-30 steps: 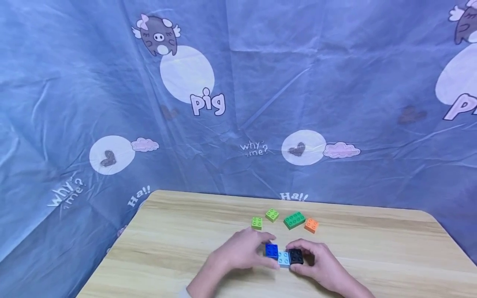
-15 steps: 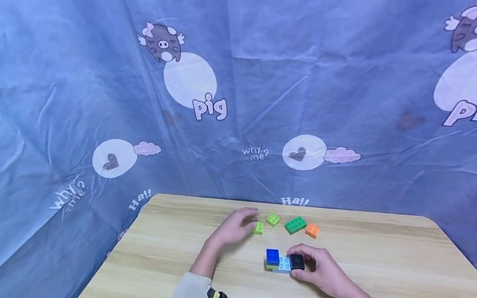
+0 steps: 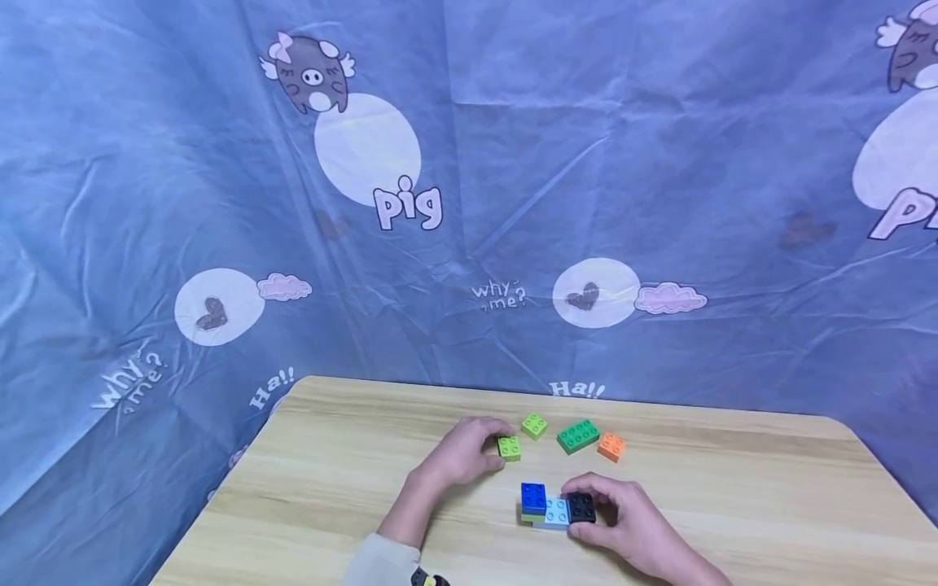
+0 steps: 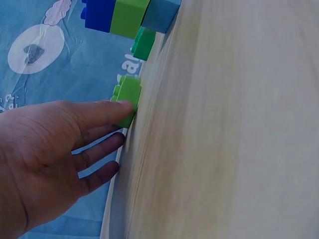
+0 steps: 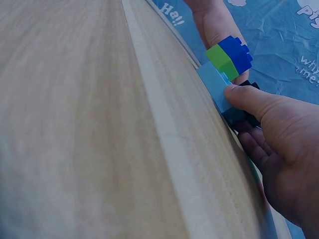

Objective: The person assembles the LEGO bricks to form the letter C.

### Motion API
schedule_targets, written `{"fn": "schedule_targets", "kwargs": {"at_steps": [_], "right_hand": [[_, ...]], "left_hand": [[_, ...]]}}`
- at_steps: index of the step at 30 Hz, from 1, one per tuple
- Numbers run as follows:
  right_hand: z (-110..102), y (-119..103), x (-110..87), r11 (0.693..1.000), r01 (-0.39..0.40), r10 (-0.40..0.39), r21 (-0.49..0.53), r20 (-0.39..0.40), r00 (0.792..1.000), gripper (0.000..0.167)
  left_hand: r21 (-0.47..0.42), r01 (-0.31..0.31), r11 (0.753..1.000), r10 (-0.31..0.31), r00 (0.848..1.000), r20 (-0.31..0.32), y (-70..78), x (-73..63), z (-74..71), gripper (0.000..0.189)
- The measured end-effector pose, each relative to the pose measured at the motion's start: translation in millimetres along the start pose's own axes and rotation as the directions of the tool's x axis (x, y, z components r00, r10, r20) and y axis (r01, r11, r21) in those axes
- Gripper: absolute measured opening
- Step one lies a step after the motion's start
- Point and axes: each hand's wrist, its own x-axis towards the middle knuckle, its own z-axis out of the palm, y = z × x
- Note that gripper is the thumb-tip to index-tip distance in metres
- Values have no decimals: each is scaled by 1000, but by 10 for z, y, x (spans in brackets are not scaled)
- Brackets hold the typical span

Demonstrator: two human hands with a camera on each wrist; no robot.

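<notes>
Because the left hand (image 3: 466,452) pinches a lime brick (image 3: 509,448) shallowly, it may slip, while the right hand (image 3: 632,517) grips a black brick (image 3: 582,508).

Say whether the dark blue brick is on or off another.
On: the right wrist view shows the dark blue brick seated atop a lime green brick.

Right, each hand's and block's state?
Left hand: gripping near lime block
Right hand: gripping black block
Near lime block: gripped
Far lime block: loose
Green block: loose
Orange block: loose
Blue block: stacked uppermost
Stacked lime block: under blue
Light blue block: part-covered
Black block: gripped
</notes>
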Motion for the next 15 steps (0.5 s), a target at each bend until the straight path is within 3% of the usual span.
{"fn": "schedule_targets", "kwargs": {"at_steps": [9,15], "right_hand": [[-43,-36,38,999,-36,36,12,11,999,40],[-48,-61,9,993,-107,104,43,69,992,41]], "left_hand": [[58,-13,998,16,998,-61,39,48,50,44],[42,-49,998,51,998,-42,90,-11,-7,40]]}}
